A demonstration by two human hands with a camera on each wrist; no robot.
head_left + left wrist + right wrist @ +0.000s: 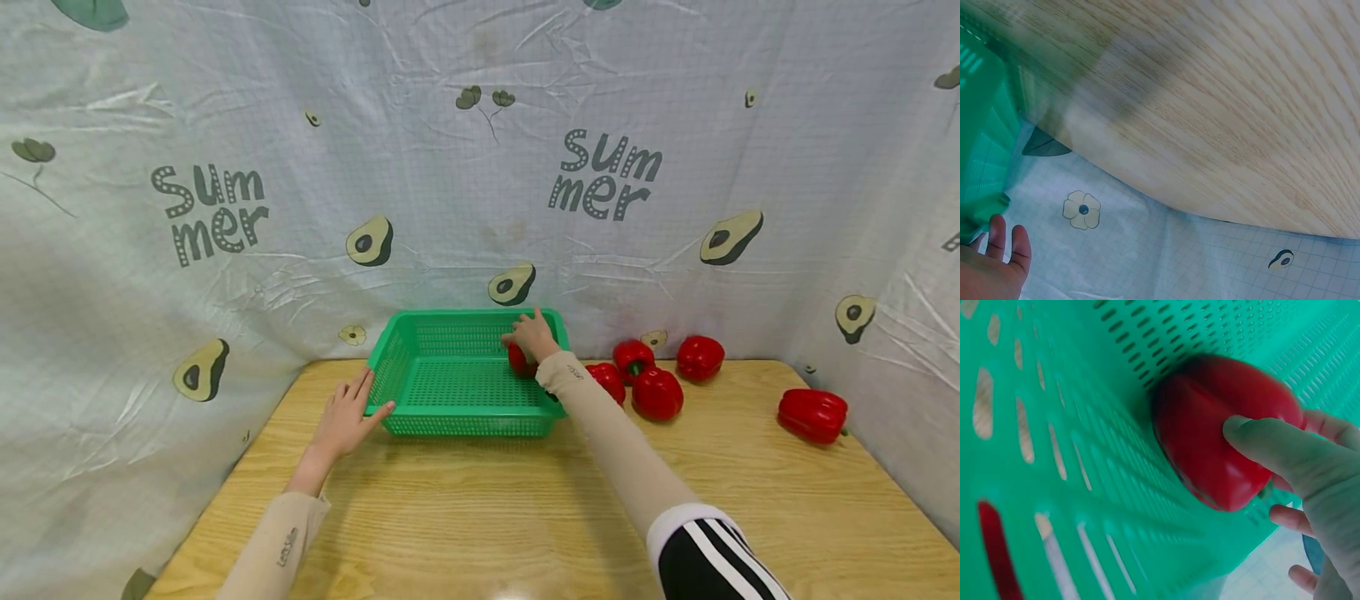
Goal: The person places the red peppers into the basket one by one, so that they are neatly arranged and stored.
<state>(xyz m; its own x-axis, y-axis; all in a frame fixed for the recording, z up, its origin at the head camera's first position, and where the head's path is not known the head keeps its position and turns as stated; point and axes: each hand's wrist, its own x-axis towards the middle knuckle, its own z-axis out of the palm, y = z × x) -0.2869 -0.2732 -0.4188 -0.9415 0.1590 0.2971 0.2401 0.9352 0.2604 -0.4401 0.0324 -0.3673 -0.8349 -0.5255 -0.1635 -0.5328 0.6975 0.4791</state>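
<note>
A green plastic basket [465,423] with slotted walls stands against the back curtain. Inside it, at the right end, my right hand [534,335] holds a red bell pepper [1210,431]; in the right wrist view the thumb presses on its side, and the other fingers reach around behind it. My left hand [347,417] rests with straight fingers on the basket's left front corner. In the left wrist view only some fingertips of the left hand [997,262] show, close to the basket's rim.
Right of the basket, several red bell peppers lie in a group, including one in front [657,394] and one at the back [701,358]. Another pepper [813,415] lies alone near the wooden table's [480,517] right edge. A printed curtain [450,167] hangs behind.
</note>
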